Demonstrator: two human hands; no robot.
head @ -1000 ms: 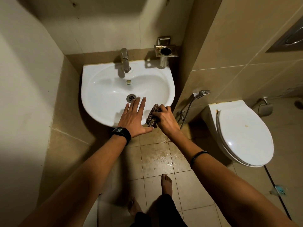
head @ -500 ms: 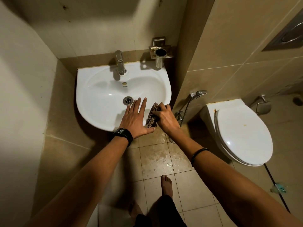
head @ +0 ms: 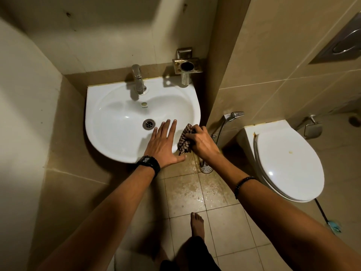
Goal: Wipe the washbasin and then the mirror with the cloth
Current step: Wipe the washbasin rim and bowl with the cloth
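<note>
A white washbasin hangs on the tiled wall ahead, with a steel tap at its back and a drain in the bowl. My left hand lies flat on the basin's front right rim, fingers spread and holding nothing. Just to its right, my right hand grips a bunched checked cloth pressed against the basin's right front edge. No mirror is in view.
A steel tumbler holder is fixed to the wall above the basin's right corner. A hand spray hangs on the wall to the right, beside a white toilet with its lid down. The wet floor has a drain. My bare foot stands below.
The view has shifted a little, and the basin sits further right in it. Both hands stay at the basin's front right edge, the right one still gripping the cloth.
</note>
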